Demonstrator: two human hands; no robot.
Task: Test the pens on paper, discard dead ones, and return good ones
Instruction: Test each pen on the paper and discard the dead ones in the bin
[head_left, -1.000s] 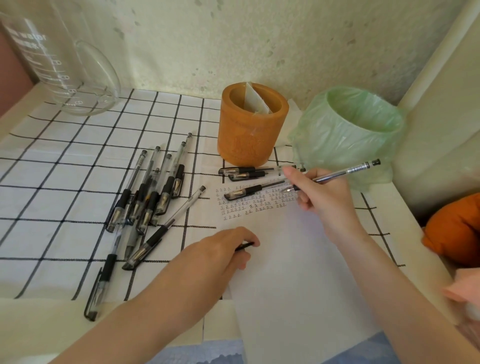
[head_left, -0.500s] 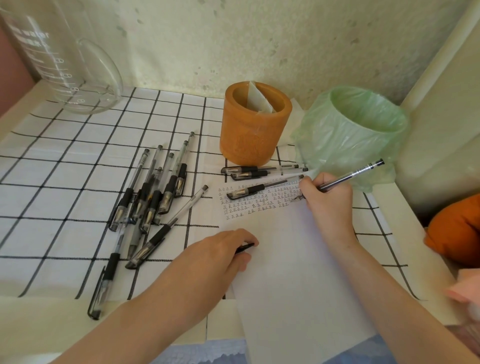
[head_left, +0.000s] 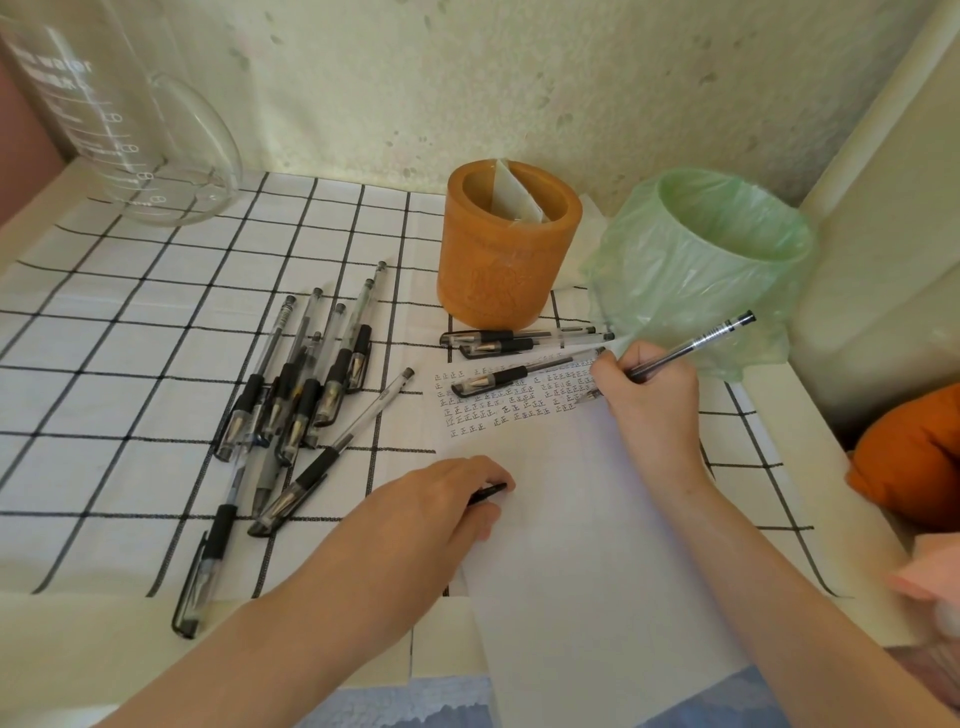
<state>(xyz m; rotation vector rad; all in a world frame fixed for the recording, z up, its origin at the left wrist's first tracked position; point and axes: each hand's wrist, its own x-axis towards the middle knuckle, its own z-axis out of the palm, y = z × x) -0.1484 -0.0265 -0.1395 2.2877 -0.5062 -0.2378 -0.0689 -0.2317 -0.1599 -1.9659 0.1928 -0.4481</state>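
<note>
Now the testing step is in hand: the right hand (head_left: 649, 400), its grip closed round one pen (head_left: 696, 340), sets the tip on the paper (head_left: 571, 545) in front of the orange cup (head_left: 506, 260). The left hand (head_left: 431, 509) pinches a black cap (head_left: 488, 492). Next I think the ink must be judged: cup, or green bin (head_left: 727, 249) right of the cup. Three pens (head_left: 519, 343) lie just before the cup. About eight pens (head_left: 301, 395) lie to its left, overlapping.

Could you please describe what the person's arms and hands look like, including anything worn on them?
The left hand and the right hand are bare, with no gloves or rings showing. The left forearm and the right forearm are uncovered as far as the picture's edge. No sleeve, watch or bracelet is in view.
</note>
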